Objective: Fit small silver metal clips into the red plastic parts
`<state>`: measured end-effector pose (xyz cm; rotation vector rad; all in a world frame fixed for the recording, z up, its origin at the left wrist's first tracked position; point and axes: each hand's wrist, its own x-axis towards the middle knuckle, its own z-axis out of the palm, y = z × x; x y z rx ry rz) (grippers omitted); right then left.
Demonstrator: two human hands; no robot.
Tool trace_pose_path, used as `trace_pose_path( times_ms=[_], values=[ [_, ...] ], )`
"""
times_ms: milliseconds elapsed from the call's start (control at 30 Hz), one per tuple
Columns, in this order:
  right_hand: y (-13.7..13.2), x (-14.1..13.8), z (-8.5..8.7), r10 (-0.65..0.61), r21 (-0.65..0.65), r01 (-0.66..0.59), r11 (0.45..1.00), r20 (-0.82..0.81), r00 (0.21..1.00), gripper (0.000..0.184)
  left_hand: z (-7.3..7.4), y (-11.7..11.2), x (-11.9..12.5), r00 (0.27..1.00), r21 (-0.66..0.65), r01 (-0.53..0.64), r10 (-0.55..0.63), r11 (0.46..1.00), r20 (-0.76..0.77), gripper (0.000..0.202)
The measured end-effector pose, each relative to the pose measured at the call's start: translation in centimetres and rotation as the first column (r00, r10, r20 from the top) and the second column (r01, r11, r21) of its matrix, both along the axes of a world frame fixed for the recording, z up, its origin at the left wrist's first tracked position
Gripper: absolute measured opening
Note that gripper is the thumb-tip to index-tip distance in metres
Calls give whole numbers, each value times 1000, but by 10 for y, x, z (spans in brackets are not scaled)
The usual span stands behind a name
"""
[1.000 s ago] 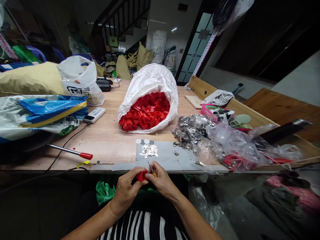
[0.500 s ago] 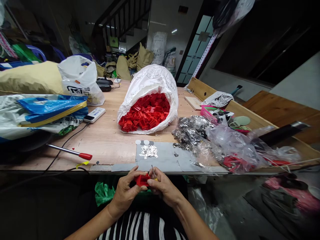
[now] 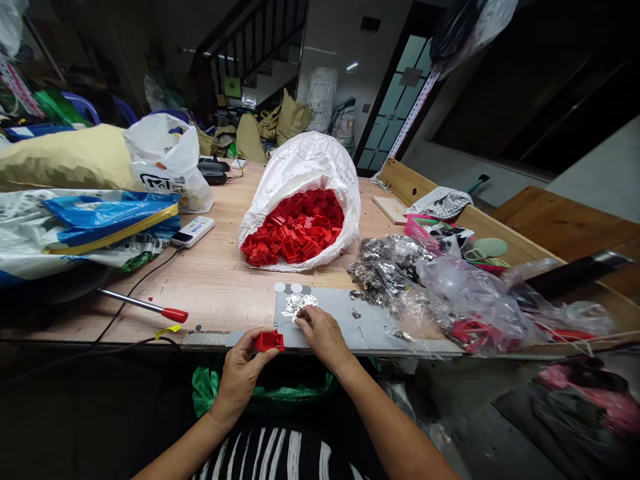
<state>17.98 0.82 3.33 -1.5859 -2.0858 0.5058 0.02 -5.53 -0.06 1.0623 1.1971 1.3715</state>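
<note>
Red Plastic Housing (image 3: 267, 343) Held Near Heap of Silver Metal Pieces (image 3: 295, 304)

The small, boxy red plastic housing shows its hollow side, pinched between thumb and fingers of the left hand (image 3: 245, 365). The silver metal pieces, small and flat, lie loosely heaped on a gray sheet (image 3: 340, 308).

Fairly even light on the bench (image 3: 215, 287), dim staircase (image 3: 267, 69) behind, bright glare on the wall (image 3: 345, 40), small metal pieces (image 3: 294, 306) washed out white, deep shadow below, stretched outer edges.
</note>
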Motion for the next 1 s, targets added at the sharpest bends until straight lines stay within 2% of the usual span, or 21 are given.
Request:
trace_pose_path(
  times_ms=[67,167,367,467,567,633,767,867,1000],
  values=[
    [5,-5,-3,-7,21,5,1000,79,997,4,-2,0,-3,994,42,-10,14,999,-109,31],
    [8,-10,-7,-13,22,11,1000,100,995,5,-3,0,-7,970,102,-11,36,995,-239,30],
    [5,-11,-8,-13,45,9,999,72,997,5,0,3,-9,956,134,-9,48,991,-289,30],
    [1,-8,-7,5,-18,-8,1000,-154,988,6,0,5,-6,980,91,-29,46,995,-191,31],
    [-3,-5,-5,14,-185,-104,977,-433,901,9,2,7,-3,999,19,-21,22,1000,-27,31],
    [-7,-2,-1,28,-233,-170,958,-510,860,11,5,7,-1,997,-27,4,-2,1000,79,34],
    [-18,2,11,142,-177,-249,952,-465,874,15,11,6,3,970,-112,65,-37,992,241,43],
    [-27,1,20,180,-118,-252,961,-424,888,15,14,5,6,946,-154,120,-66,981,318,46],
    [-34,0,21,258,15,-268,963,-330,908,15,16,5,9,911,-181,168,-83,969,403,45]
  ],
)
